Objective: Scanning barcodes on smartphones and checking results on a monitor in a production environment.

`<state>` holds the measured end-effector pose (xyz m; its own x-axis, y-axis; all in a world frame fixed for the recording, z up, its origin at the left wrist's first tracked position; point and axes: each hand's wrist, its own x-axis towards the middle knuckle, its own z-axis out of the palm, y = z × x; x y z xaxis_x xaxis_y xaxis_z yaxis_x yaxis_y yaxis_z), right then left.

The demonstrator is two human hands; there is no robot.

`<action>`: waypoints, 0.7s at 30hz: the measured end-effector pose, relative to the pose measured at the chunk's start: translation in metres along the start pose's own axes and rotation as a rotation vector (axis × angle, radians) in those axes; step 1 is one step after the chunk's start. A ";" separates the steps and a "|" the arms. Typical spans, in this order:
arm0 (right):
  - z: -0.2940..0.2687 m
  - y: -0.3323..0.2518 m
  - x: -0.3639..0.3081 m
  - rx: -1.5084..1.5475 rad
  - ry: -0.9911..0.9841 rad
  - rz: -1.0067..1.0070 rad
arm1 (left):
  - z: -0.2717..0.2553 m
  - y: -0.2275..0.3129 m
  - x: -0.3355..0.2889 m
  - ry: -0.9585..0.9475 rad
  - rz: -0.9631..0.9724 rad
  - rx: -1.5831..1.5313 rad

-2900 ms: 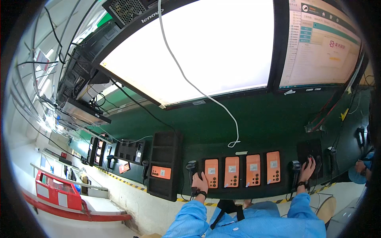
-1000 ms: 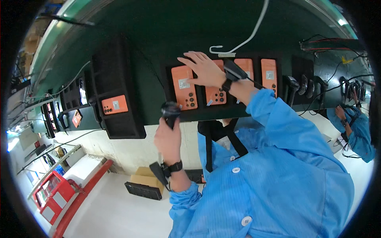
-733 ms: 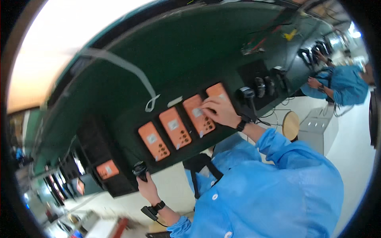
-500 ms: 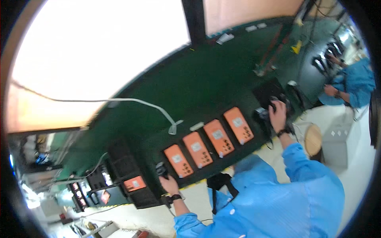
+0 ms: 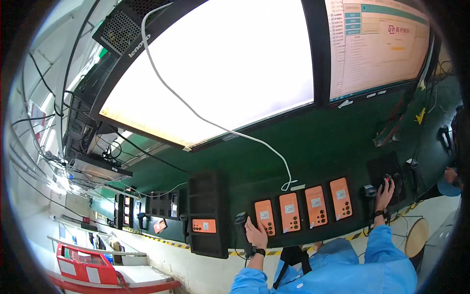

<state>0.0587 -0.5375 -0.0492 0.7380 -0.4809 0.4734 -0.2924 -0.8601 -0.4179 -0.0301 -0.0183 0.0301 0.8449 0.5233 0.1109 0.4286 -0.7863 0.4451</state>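
Observation:
My left hand (image 5: 256, 236) is closed around the handle of a black barcode scanner (image 5: 240, 219), left of the row of phones. My right hand (image 5: 385, 195) rests over a dark computer mouse (image 5: 388, 178) on a black mouse pad (image 5: 376, 167). Between my hands, several orange phones (image 5: 290, 211) lie in a slanting row, backs up, each with a white label and dark camera lenses. The leftmost phone (image 5: 265, 215) is closest to my left hand. A second scanner (image 5: 369, 190) sits just left of my right hand.
Left of me, a black compartment tray (image 5: 208, 243) holds one orange phone (image 5: 203, 226). Two monitors (image 5: 205, 73) stand behind the green bench mat (image 5: 338, 132). A white cable (image 5: 215, 122) hangs across the larger screen. Another person's hand (image 5: 450, 174) shows at the far right.
The view has swung left and up, so the bench and my hands appear lower and farther right. My left hand stays on the scanner, my right on the mouse.

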 end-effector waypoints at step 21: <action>-0.004 -0.006 0.003 0.011 -0.035 -0.077 | 0.010 -0.007 0.009 0.081 -0.234 0.019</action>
<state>0.0600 -0.5340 -0.0420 0.7789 -0.4073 0.4769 -0.2280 -0.8923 -0.3897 -0.0221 -0.0111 0.0187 0.6935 0.7162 0.0778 0.6164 -0.6458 0.4505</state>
